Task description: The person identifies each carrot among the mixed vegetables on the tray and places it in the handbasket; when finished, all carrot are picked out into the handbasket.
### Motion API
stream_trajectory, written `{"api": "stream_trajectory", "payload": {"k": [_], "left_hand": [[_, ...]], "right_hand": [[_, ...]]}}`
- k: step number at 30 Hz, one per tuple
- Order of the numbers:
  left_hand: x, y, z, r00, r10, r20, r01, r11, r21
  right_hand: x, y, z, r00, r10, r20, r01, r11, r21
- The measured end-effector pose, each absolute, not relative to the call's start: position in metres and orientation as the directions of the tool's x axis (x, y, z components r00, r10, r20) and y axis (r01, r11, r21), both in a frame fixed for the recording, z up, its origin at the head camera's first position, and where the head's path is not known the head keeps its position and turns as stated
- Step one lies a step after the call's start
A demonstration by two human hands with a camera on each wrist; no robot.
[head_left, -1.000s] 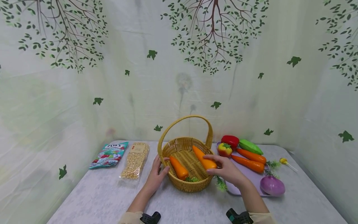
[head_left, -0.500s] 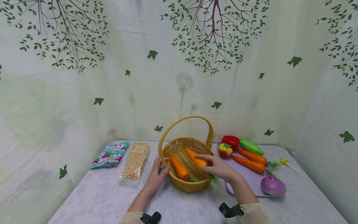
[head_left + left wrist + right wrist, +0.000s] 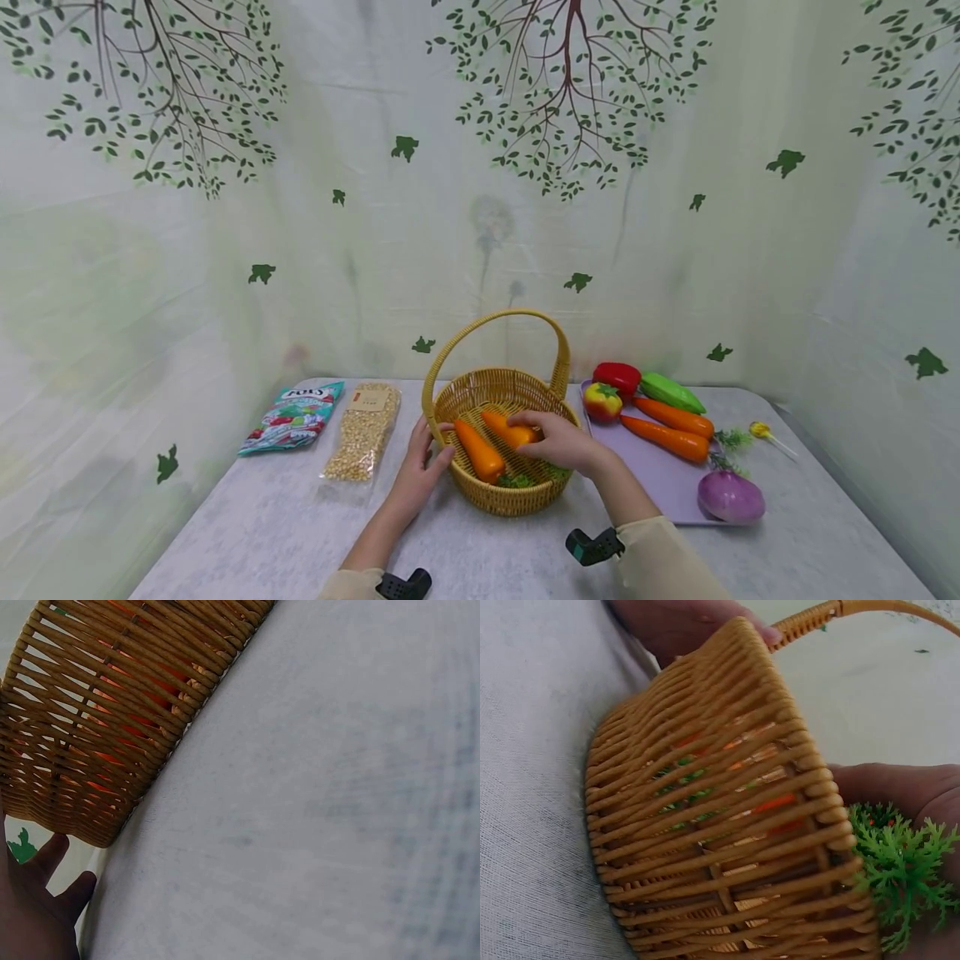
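A yellow-brown wicker basket (image 3: 506,500) with a tall arched handle stands mid-table. On its left side, my left hand (image 3: 414,467) holds the rim near the handle's foot; the left wrist view has two spread fingers (image 3: 49,855) beside the weave. Inside the basket lies an orange carrot (image 3: 477,452) with green leaves. My right hand (image 3: 557,442) reaches over the right rim and grips a second carrot (image 3: 497,424), its tip pointing to the back left. Feathery carrot leaves (image 3: 900,859) hang below that hand in the right wrist view. The hand covers part of this carrot.
Right of the basket, a lilac tray (image 3: 645,479) bears two more carrots (image 3: 667,440), peppers (image 3: 617,377), a green vegetable (image 3: 672,392) and a purple onion (image 3: 731,497). A yellow-topped stick (image 3: 772,437) lies beyond. Left are a kernel bag (image 3: 363,433) and a teal snack packet (image 3: 294,415).
My right hand has moved left with its carrot, from over the basket's right rim to further inside, beside the other carrot. The left hand has stayed at the rim.
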State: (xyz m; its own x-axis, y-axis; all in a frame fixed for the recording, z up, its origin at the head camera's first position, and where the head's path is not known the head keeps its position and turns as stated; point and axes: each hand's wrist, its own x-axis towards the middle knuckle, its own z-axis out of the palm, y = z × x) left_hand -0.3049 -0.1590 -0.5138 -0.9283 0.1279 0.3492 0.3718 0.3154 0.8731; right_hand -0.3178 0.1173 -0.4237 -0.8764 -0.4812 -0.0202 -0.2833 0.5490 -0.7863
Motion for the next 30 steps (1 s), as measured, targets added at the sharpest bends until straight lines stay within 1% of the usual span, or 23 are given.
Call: {"api": "stream_trajectory", "payload": {"k": [5, 8, 14, 21, 30], "left_hand": [[-0.307, -0.161, -0.515, -0.917, 0.129, 0.378, 0.399, 0.328, 0.856], [-0.307, -0.162, -0.513, -0.912, 0.131, 0.388, 0.409, 0.325, 0.853], [-0.302, -0.159, -0.512, -0.929, 0.124, 0.349, 0.371, 0.312, 0.875], [-0.302, -0.158, -0.514, -0.928, 0.121, 0.352, 0.372, 0.308, 0.876], [-0.301, -0.158, -0.511, -0.931, 0.127, 0.343, 0.365, 0.338, 0.867]], "right_hand": [[-0.321, 0.109, -0.424, -0.871, -0.491, -0.013, -0.318, 0.585, -0.746], [-0.325, 0.105, -0.426, -0.868, -0.496, -0.015, -0.323, 0.589, -0.74], [-0.329, 0.099, -0.433, -0.864, -0.497, -0.081, -0.266, 0.588, -0.764], [-0.333, 0.092, -0.44, -0.871, -0.488, -0.062, -0.274, 0.586, -0.762], [-0.332, 0.089, -0.44, -0.875, -0.473, -0.106, -0.217, 0.577, -0.787]]}}
